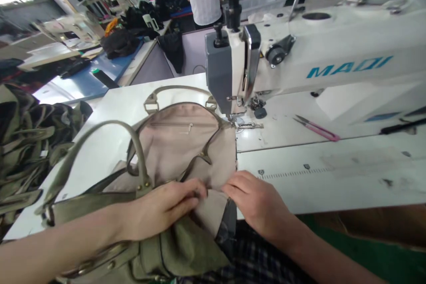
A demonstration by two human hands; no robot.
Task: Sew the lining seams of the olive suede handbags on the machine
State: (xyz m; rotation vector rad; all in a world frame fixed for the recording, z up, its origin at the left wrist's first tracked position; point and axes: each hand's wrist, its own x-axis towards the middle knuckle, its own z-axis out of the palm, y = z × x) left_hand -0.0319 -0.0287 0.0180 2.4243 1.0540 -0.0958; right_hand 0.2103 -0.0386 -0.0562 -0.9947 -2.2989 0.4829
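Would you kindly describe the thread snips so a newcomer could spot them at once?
Find the white sewing machine. Below its blue lettering, on the white worktop, lie the snips, blades pointing left. Their pink handles set them apart from the black rod to their right.

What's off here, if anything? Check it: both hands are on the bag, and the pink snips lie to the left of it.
The side is wrong: in the head view the pink snips lie to the right of the bag. The left hand and right hand are on it.
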